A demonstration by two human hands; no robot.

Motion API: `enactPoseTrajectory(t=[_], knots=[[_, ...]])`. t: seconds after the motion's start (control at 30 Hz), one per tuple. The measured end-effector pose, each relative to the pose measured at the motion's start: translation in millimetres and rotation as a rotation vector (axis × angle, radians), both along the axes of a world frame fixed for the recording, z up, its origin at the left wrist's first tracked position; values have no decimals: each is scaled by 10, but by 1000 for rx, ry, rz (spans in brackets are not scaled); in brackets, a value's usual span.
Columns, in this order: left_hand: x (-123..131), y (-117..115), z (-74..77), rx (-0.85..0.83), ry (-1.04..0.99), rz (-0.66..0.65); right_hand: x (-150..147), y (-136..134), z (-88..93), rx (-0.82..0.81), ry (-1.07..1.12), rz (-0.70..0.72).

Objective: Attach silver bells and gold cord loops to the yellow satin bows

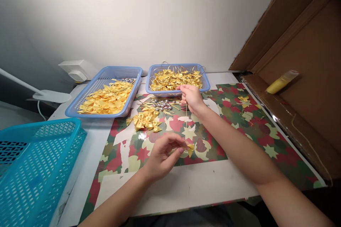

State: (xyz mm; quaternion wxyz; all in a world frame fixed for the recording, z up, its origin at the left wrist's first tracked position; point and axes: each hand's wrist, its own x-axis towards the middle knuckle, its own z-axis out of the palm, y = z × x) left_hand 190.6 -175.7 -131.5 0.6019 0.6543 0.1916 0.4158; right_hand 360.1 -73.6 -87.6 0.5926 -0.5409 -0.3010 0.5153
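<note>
My left hand (166, 152) is closed in a pinch on a small yellow ribbon bow (190, 150), low over the patterned table cover. Higher up and farther off, my right hand (191, 97) pinches a thin gold cord (186, 118), which runs down toward the bow. Just beyond my left hand lies a loose pile of yellow bows (145, 120). Behind that pile are shiny silver bells (162, 104) and gold twist ties (151, 105). Where the cord meets the bow is too small to make out.
A blue basket (176, 94) of corded bows stands at the back, another blue basket (69, 112) of yellow bows at the left. Nearer left is a teal basket (53, 159). Cardboard walls (306, 42) hold a yellow tube (282, 82) at right. Loose bows (243, 99) lie nearby.
</note>
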Motion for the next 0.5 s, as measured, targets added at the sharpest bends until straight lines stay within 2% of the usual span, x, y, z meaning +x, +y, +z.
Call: enactPoseTrajectory(t=[0.1, 0.2, 0.37, 0.43, 0.5], knots=[[17, -23, -24, -60, 38, -21, -1, 11, 5, 7, -10, 31], [32, -58, -54, -104, 152, 14, 4, -14, -80, 2, -33, 86], [51, -50, -135, 47, 500, 161, 19, -97, -261, -15, -73, 143], [60, -25, -65, 188, 580, 274, 19, -113, -294, -12, -83, 143], [50, -27, 131, 312, 597, 362, 16, -115, -306, -9, -87, 145]])
